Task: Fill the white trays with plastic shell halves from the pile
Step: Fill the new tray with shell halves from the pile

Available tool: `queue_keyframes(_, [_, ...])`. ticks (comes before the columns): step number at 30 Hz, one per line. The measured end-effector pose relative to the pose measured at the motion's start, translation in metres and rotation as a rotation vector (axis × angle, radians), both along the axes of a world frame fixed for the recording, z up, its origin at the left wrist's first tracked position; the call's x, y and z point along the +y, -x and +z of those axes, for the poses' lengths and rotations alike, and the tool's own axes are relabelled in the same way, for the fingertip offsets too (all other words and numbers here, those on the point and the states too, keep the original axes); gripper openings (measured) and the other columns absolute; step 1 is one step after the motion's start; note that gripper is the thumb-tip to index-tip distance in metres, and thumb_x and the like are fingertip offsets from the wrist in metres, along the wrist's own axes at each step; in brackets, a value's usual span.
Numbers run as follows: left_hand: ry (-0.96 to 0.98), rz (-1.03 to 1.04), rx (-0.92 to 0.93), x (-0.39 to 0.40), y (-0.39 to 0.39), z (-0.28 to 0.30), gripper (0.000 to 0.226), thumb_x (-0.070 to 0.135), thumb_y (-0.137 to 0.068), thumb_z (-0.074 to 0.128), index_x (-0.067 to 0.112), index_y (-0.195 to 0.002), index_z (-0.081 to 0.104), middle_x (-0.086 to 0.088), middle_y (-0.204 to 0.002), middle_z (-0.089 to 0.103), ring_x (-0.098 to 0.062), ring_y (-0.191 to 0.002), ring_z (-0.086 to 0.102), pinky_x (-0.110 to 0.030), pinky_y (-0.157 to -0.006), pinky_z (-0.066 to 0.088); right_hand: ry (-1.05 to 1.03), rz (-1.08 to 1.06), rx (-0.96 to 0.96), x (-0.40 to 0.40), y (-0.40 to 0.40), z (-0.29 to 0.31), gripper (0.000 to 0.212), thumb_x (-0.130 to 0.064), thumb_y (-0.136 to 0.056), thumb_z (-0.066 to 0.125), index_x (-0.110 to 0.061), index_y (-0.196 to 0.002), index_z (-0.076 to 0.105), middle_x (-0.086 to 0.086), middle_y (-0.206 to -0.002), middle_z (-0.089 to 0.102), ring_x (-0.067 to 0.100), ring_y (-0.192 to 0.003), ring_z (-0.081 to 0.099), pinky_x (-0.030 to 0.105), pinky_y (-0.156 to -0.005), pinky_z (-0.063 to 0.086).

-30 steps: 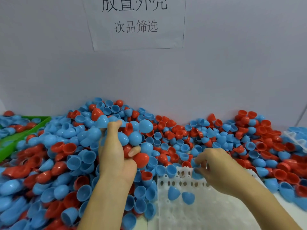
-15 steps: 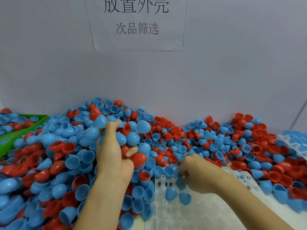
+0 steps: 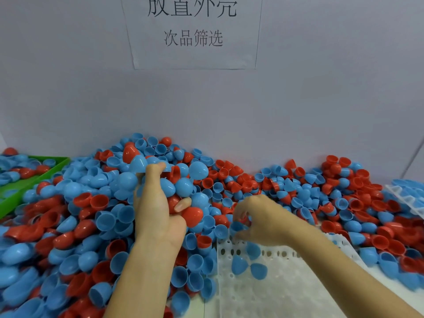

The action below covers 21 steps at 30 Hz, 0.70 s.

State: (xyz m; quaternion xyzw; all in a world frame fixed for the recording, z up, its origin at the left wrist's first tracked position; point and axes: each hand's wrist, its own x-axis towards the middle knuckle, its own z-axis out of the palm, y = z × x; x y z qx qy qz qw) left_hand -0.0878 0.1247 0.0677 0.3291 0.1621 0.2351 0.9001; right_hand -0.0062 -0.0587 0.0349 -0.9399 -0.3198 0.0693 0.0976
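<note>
Your left hand (image 3: 158, 212) was raised in the middle of the pile (image 3: 298, 191), its fingers and thumb curled round a clutch of shell halves (image 3: 181, 191): several blue ones and at least two red, one red half (image 3: 192, 216) lying against the heel of your palm below the thumb. Your right hand (image 3: 261, 220) was at the far left corner of the white tray (image 3: 286, 285), fingers bent and drawn together; it pinched a blue shell half (image 3: 236, 226) at the fingertips, just above the tray's edge. Motion blur prevented a closer reading of that grip.

Three blue halves (image 3: 249, 263) sat dome-up in the tray's far left cells, close together. The remainder of the tray showed open cells and holes; your right forearm covered part of it.

The pile of red and blue halves spread across the whole bench against the grey wall, banked highest behind your left hand and surrounding the tray on its left and far sides.

A second white tray (image 3: 410, 198), carrying blue halves, stood at the right edge. A green bin (image 3: 34, 180) with more halves lay at the left edge. A printed paper notice (image 3: 192, 31) was fixed to the wall above.
</note>
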Motion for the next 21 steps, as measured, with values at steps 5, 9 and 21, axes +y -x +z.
queue_keyframes(5, [0.018,-0.014,0.007,0.003,0.000,-0.002,0.016,0.025,-0.090,0.063,0.017,-0.080,0.053,-0.002,-0.073,0.055,-0.008,-0.043,0.032,-0.016,-0.032,0.026,-0.269,-0.108,0.118,-0.018,-0.005,0.022,0.024,-0.038,-0.085,0.073,-0.031,-0.107,0.066,-0.014,-0.096,0.070,0.001,-0.085,0.067,0.022,-0.080,0.058])
queue_keyframes(9, [0.025,-0.016,0.017,0.004,0.000,-0.002,0.015,0.027,-0.090,0.063,0.017,-0.083,0.054,-0.003,-0.075,0.056,-0.008,-0.043,0.032,-0.017,-0.032,0.027,-0.506,-0.171,0.304,-0.027,0.001,0.013,0.015,-0.036,-0.093,0.064,-0.034,-0.106,0.056,-0.014,-0.088,0.076,0.002,-0.082,0.072,0.023,-0.078,0.053])
queue_keyframes(21, [0.024,0.002,0.019,0.004,-0.001,-0.002,0.021,0.023,-0.089,0.064,0.019,-0.072,0.052,0.002,-0.061,0.053,-0.008,-0.043,0.031,-0.017,-0.032,0.026,-0.812,-0.170,0.481,-0.035,0.008,0.015,0.021,-0.025,-0.082,0.077,-0.041,-0.094,0.072,-0.012,-0.100,0.072,0.013,-0.092,0.073,0.022,-0.073,0.057])
